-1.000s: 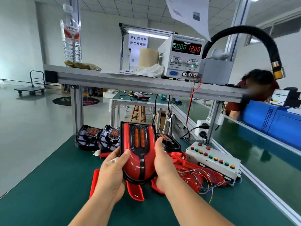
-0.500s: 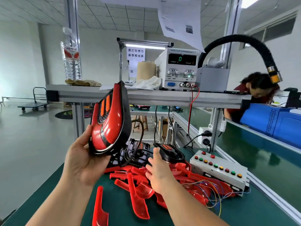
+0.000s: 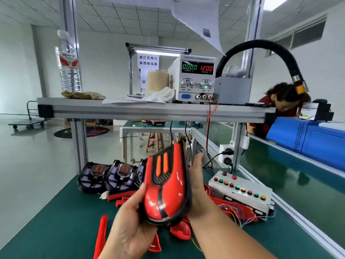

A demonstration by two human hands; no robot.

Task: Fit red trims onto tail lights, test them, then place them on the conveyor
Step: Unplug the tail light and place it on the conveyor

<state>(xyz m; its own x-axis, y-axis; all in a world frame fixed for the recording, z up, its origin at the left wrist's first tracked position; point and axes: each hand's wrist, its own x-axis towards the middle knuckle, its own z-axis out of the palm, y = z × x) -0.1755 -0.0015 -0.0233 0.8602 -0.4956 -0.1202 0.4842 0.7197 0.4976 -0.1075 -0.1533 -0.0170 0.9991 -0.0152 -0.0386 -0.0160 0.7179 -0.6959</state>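
Observation:
A tail light (image 3: pixel 166 186) with its glossy red trim fitted and two orange strips showing hangs above the green bench, tilted slightly right. My left hand (image 3: pixel 130 225) cups its lower end from below and the left. Flat against its right edge lies my right hand (image 3: pixel 197 182), fingers pointing up. Loose red trims (image 3: pixel 101 234) lie scattered on the mat beneath. Several untrimmed black tail lights (image 3: pixel 110 175) stand in a row at the back left. The green conveyor (image 3: pixel 291 176) runs along the right.
A white test box (image 3: pixel 242 191) with coloured buttons and thin wires sits right of the trims. The power supply (image 3: pixel 196 79) on the upper shelf reads 0.000 and 12.00. A water bottle (image 3: pixel 68 62), a paper roll and a black hose are up there. A person bends at the far right.
The tail light came down from the raised left position to the centre. My right hand left the bench and now lies against the light's right edge. The supply display shows 12.00 again.

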